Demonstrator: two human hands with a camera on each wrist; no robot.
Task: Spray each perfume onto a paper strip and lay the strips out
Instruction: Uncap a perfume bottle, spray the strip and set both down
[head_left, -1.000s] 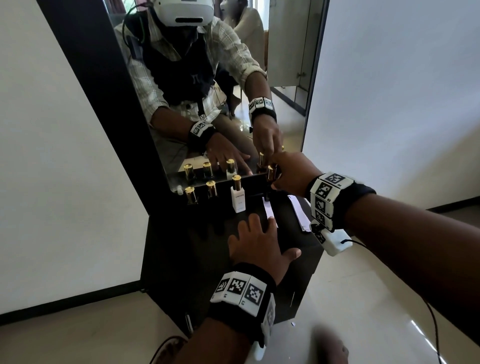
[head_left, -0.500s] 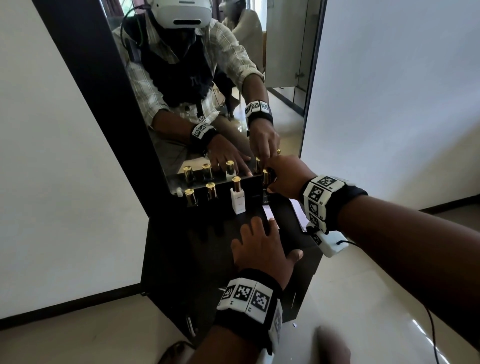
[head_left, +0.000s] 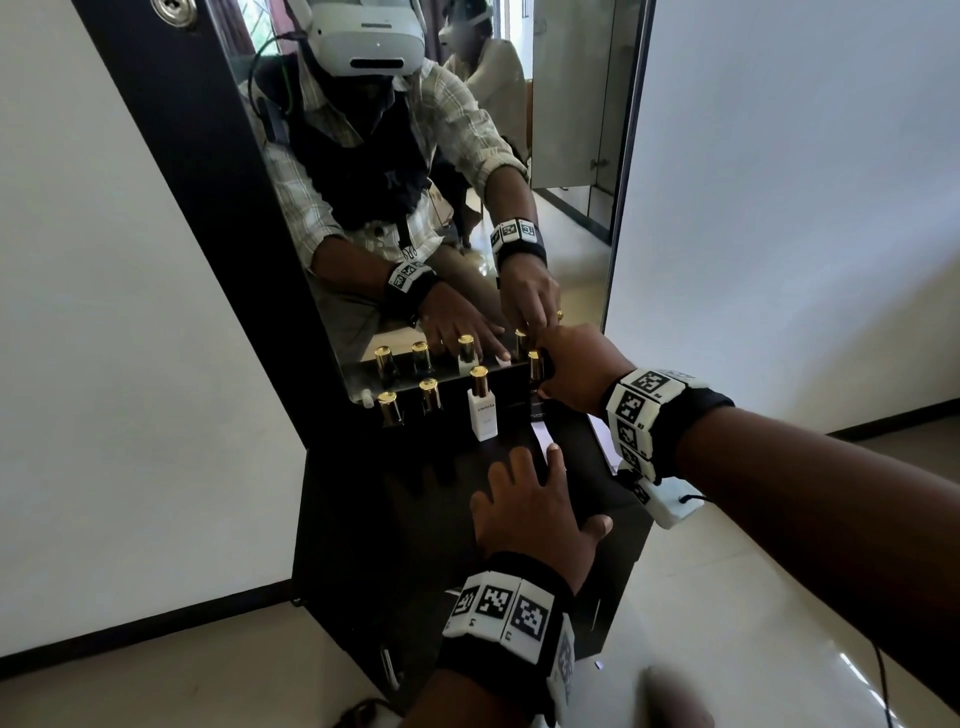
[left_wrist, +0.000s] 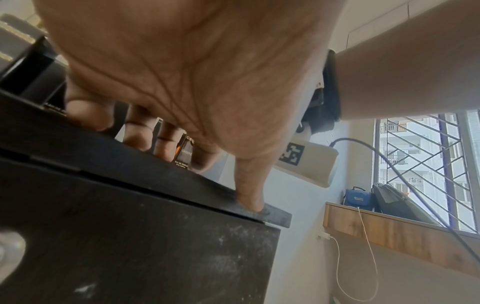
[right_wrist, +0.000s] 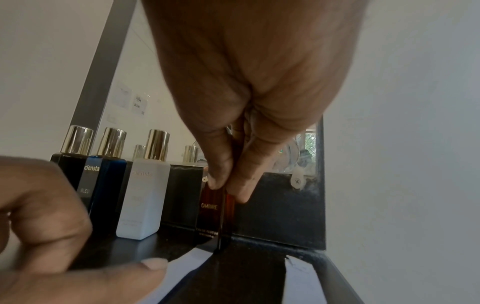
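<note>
Perfume bottles in a row along the mirror's foot on the black cabinet top (head_left: 395, 499) — black, blue, white clensta bottle (right_wrist: 141, 197). Amber Ombre bottle (right_wrist: 217, 214) pinched upright by right hand (head_left: 576, 371) at the row's right end. Left hand (head_left: 527, 506) flat, fingers spread, pressing a paper strip (right_wrist: 182, 265).

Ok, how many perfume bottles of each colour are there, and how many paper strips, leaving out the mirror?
black bottle: 1
blue bottle: 1
white bottle: 1
brown bottle: 1
strips: 2
Total: 6
</note>
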